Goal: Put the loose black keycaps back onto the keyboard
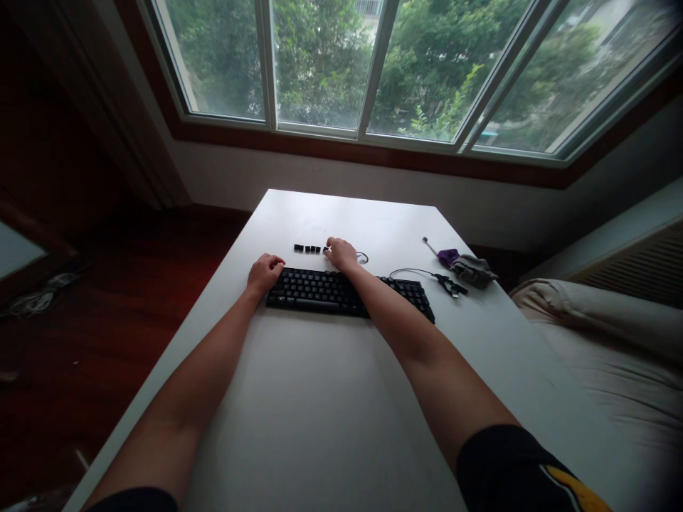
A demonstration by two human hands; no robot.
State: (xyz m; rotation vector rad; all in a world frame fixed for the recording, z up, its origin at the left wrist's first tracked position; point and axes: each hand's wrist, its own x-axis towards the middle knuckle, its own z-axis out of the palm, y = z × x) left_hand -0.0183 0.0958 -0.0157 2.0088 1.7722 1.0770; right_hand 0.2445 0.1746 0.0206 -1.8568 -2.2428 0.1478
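A black keyboard [320, 290] lies across the far half of a white table [331, 412]. My left hand [265, 272] rests curled on the keyboard's left end, gripping its corner. My right hand [340, 252] reaches past the keyboard's back edge, its fingers closed in a pinch beside a short row of loose black keycaps [308, 248]. What the fingertips hold is too small to make out. A thin wire loop [363, 257] lies just right of that hand.
A black cable [421, 273] runs from the keyboard's right end to a dark cloth bundle [472, 270] and a purple-handled tool [444, 254]. A bed with pale bedding [597, 334] is at the right, a wooden floor at the left, windows behind.
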